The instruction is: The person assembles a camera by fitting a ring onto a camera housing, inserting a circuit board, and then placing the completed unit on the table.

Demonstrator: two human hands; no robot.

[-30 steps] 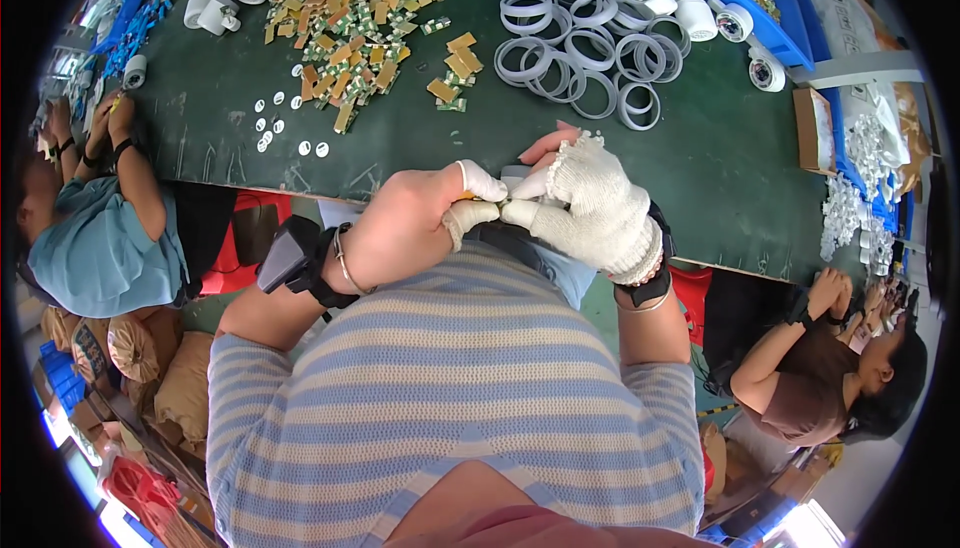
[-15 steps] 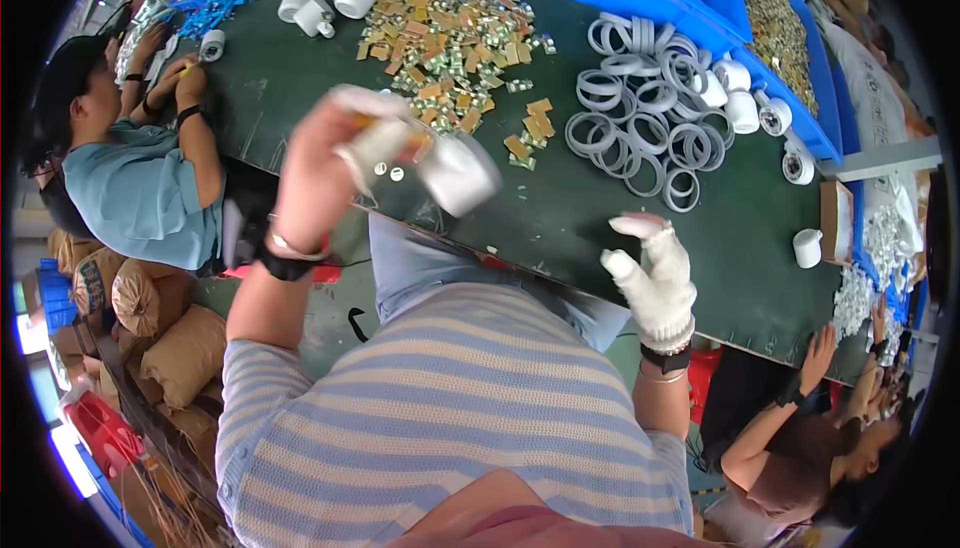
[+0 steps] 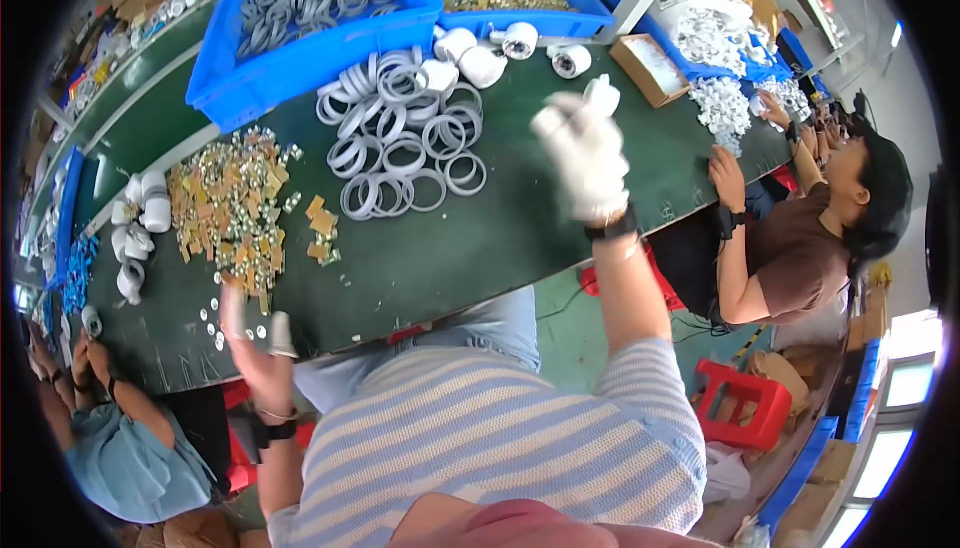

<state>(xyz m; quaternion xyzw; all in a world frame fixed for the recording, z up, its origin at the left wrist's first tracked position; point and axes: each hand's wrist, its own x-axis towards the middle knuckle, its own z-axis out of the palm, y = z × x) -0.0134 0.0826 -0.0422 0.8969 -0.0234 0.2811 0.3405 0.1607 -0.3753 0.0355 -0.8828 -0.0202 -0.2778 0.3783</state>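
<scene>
Left hand: grip apart, beside white discs | Right hand: blurred, near white cup, its grip I cannot tell

green floor | red stool | bright windows at lower right

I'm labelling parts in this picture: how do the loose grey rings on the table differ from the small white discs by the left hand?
Size: the grey rings are far larger than the white discs. Shape: the grey rings are hollow, while the white discs look filled in. Layout: the grey rings overlap in a heap; the white discs lie scattered. Both are round and lie on the green tabletop.
</scene>
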